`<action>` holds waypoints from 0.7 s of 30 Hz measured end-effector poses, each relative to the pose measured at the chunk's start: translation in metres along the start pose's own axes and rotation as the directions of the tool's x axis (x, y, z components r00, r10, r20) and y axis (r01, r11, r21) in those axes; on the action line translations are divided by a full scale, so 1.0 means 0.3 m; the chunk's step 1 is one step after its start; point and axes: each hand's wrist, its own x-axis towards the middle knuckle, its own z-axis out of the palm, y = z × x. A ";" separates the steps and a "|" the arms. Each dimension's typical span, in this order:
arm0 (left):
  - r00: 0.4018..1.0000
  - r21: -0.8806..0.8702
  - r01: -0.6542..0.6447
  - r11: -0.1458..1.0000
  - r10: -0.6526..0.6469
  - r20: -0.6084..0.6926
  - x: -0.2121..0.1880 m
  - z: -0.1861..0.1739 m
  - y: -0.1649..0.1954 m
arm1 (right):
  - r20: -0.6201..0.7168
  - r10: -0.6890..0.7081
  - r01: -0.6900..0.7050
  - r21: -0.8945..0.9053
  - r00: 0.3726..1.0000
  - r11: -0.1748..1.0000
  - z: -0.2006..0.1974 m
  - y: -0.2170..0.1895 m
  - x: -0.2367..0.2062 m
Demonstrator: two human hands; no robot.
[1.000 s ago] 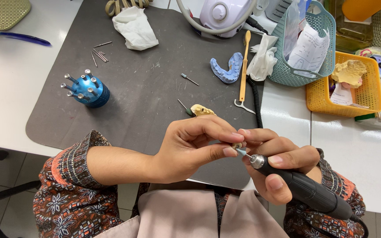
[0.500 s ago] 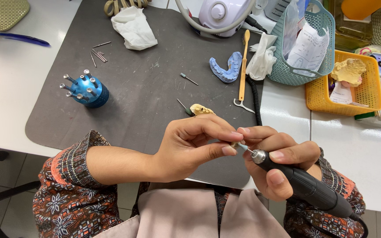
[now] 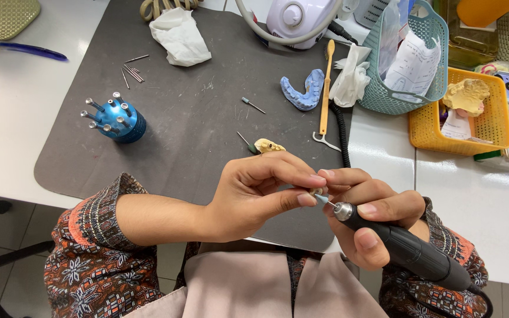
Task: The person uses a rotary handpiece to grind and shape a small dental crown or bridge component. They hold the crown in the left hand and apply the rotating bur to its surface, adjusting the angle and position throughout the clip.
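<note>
My left hand [image 3: 260, 191] pinches a tiny pale piece [image 3: 315, 192] between thumb and fingertips. My right hand [image 3: 369, 218] grips a black rotary handpiece [image 3: 405, 250], whose thin bur tip touches that piece. Both hands are held above the near edge of a dark grey mat [image 3: 195, 118]. A small yellowish dental cast [image 3: 269, 145] lies on the mat just beyond my left fingers. A blue dental impression [image 3: 304, 91] rests farther back.
A blue bur stand [image 3: 116, 121] with several burs sits at the mat's left. Loose burs [image 3: 131, 72], a crumpled tissue [image 3: 179, 35], an orange-handled tool [image 3: 326, 85], a teal basket [image 3: 410, 65], a yellow basket [image 3: 460, 115] and a white motor unit [image 3: 301, 17] lie behind.
My right hand and the handpiece have shifted slightly; the bur stays against the small piece in my left fingers.
</note>
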 end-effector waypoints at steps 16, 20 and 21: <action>1.000 0.014 0.002 1.000 -0.002 0.016 -0.003 -0.001 0.000 | -0.008 -0.023 0.023 -0.022 1.000 0.999 -0.001 0.004 0.002; 1.000 0.039 -0.019 0.999 0.018 0.025 -0.002 -0.001 0.001 | 0.003 -0.030 0.030 -0.071 1.000 0.997 -0.001 0.003 0.009; 0.999 0.051 -0.030 0.998 0.028 0.030 -0.003 -0.001 0.000 | 0.012 -0.023 0.024 -0.122 1.000 0.992 -0.001 0.002 0.010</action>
